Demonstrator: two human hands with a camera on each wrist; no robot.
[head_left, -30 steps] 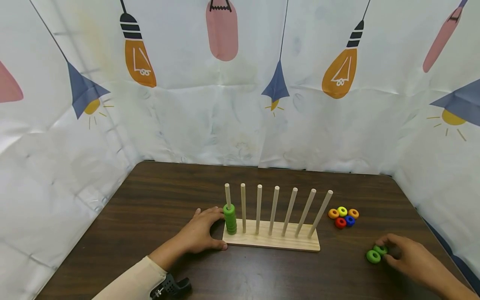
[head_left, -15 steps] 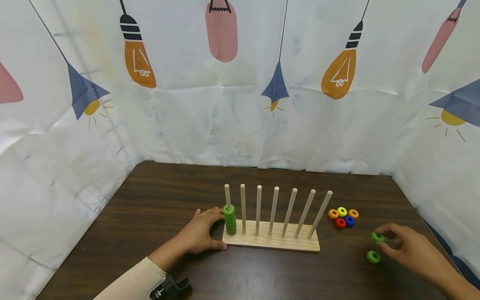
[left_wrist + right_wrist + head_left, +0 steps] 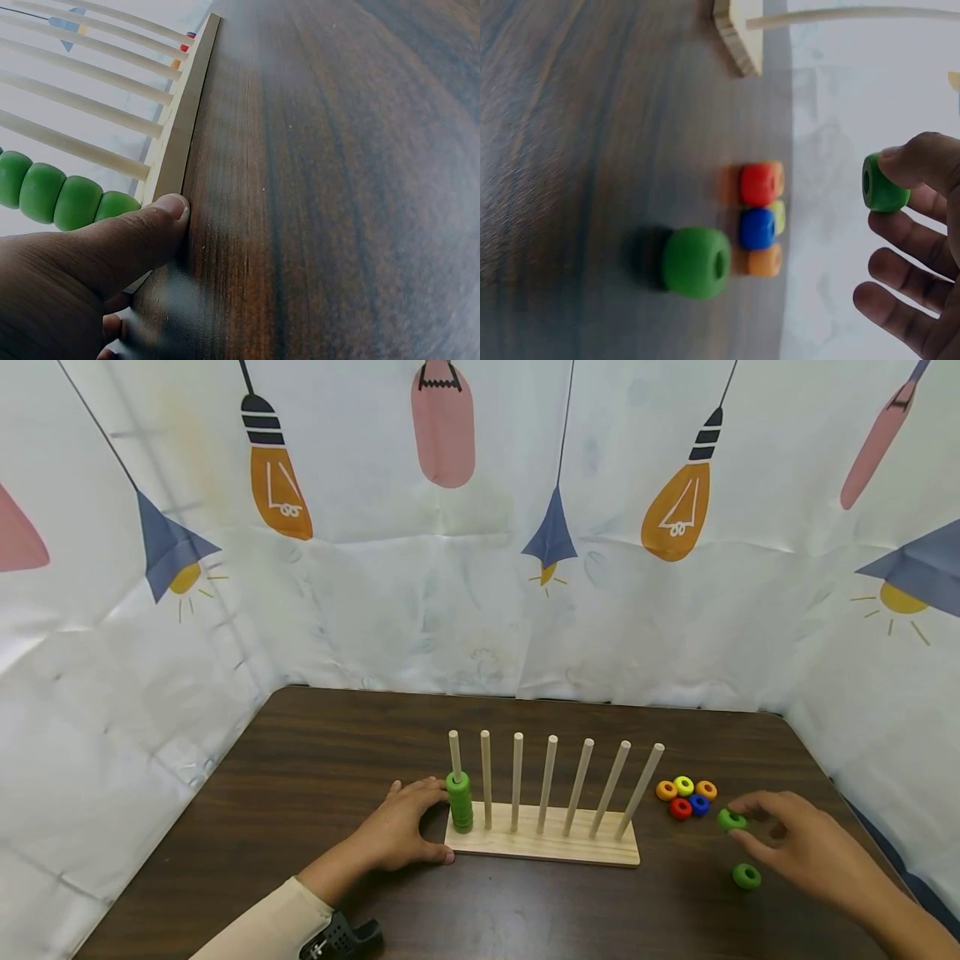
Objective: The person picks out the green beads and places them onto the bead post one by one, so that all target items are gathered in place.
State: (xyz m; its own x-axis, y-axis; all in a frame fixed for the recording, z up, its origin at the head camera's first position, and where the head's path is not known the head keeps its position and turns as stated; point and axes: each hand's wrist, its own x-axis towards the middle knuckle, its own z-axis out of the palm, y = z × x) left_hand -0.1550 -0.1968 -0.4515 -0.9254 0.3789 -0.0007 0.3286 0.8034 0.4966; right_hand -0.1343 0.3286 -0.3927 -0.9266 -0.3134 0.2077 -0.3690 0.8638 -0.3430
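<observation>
A wooden peg stand (image 3: pixel 540 839) with a row of upright pegs stands on the table. Several green beads (image 3: pixel 461 802) are stacked on its leftmost peg. My left hand (image 3: pixel 401 827) grips the left end of the base, its thumb (image 3: pixel 161 221) pressed along the front edge in the left wrist view. Off to the right, my right hand (image 3: pixel 806 843) pinches a green bead (image 3: pixel 883 184) between thumb and index finger, raised above the table. Below that hand another green bead (image 3: pixel 746 876) lies on the tabletop.
Behind and left of the right hand sits a small cluster of loose beads: red (image 3: pixel 681 809), blue (image 3: pixel 699 804), yellow (image 3: pixel 683 786) and orange (image 3: pixel 666 791). A printed white cloth (image 3: pixel 480 610) hangs behind the dark wood table (image 3: pixel 337 727).
My right hand has lifted one green bead away from the other and carried it up and left, toward the stand. The left hand keeps its place on the base.
</observation>
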